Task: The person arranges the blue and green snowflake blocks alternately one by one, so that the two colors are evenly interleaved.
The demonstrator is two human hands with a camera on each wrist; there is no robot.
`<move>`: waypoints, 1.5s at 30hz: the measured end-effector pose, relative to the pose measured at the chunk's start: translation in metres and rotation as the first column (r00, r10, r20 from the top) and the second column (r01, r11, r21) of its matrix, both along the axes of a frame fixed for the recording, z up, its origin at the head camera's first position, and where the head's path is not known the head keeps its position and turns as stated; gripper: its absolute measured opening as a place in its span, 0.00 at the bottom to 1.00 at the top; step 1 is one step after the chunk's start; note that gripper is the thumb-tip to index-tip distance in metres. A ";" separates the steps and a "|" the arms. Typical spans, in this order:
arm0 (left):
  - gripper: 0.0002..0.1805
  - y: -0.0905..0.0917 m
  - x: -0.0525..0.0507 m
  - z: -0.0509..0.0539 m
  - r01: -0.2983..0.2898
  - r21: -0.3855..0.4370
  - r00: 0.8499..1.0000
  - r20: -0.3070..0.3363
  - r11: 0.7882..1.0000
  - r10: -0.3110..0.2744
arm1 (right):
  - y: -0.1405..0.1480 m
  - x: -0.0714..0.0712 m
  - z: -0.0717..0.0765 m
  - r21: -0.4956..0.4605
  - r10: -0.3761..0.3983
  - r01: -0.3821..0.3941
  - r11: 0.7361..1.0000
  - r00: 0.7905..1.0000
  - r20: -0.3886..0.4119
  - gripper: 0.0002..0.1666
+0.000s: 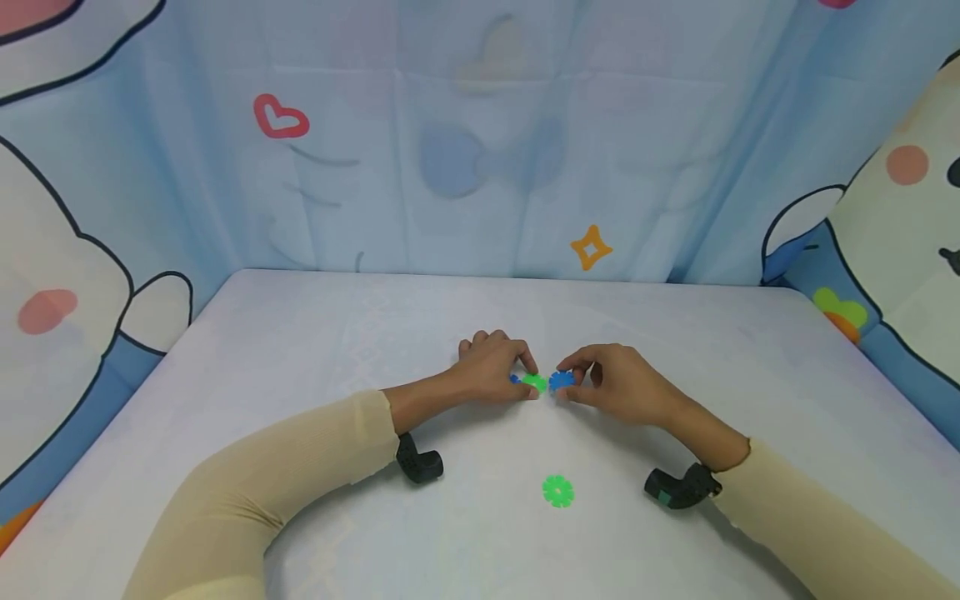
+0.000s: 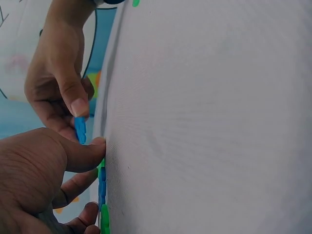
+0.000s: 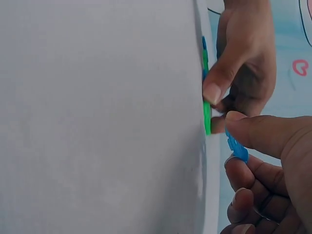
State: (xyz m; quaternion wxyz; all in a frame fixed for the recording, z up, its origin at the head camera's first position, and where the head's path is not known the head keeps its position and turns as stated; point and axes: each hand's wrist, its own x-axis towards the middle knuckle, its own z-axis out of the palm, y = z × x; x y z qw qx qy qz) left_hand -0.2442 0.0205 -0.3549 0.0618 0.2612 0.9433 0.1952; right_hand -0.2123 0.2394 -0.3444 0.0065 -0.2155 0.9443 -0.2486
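Observation:
My left hand (image 1: pixel 491 371) pinches a green notched plastic disc (image 1: pixel 535 382) between thumb and forefinger, flat on the table. That disc ends a row of linked discs; a blue one (image 2: pixel 102 185) and another green one (image 2: pixel 105 219) show under the hand in the left wrist view, and the row's far blue end (image 3: pixel 204 43) shows in the right wrist view. My right hand (image 1: pixel 622 383) pinches a blue notched disc (image 1: pixel 562 381) by thumb and fingertips. This blue disc is tilted, just right of the green disc, slightly above the table and apart from it in the right wrist view.
A loose green notched disc (image 1: pixel 558 491) lies on the white-covered table (image 1: pixel 360 517), nearer the front between the forearms. A black wrist camera (image 1: pixel 422 462) sits on the left wrist and another (image 1: pixel 682 487) on the right. A printed blue curtain (image 1: pixel 337 208) hangs behind the table.

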 end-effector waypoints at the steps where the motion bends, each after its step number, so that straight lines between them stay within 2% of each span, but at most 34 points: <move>1: 0.16 0.000 0.000 0.000 -0.002 -0.001 1.000 -0.001 1.000 0.002 | 0.001 -0.002 -0.001 -0.001 -0.004 0.004 1.000 1.000 0.001 0.18; 6: 0.16 0.000 0.000 0.000 -0.002 0.001 1.000 -0.008 1.000 0.002 | 0.004 -0.011 -0.004 0.012 -0.006 0.006 1.000 1.000 0.016 0.17; 17: 0.15 0.001 -0.001 0.000 0.001 -0.009 1.000 -0.012 1.000 -0.001 | 0.004 -0.017 -0.006 0.027 0.035 -0.036 0.999 0.999 0.039 0.17; 31: 0.16 0.002 0.000 0.000 -0.007 -0.018 1.000 -0.011 1.000 0.007 | 0.001 -0.019 -0.005 0.038 -0.011 0.007 0.999 0.995 0.098 0.19; 45: 0.16 0.002 0.001 0.001 -0.010 -0.019 1.000 -0.005 1.000 0.010 | 0.001 -0.020 -0.009 0.029 -0.001 -0.001 1.000 0.996 0.085 0.19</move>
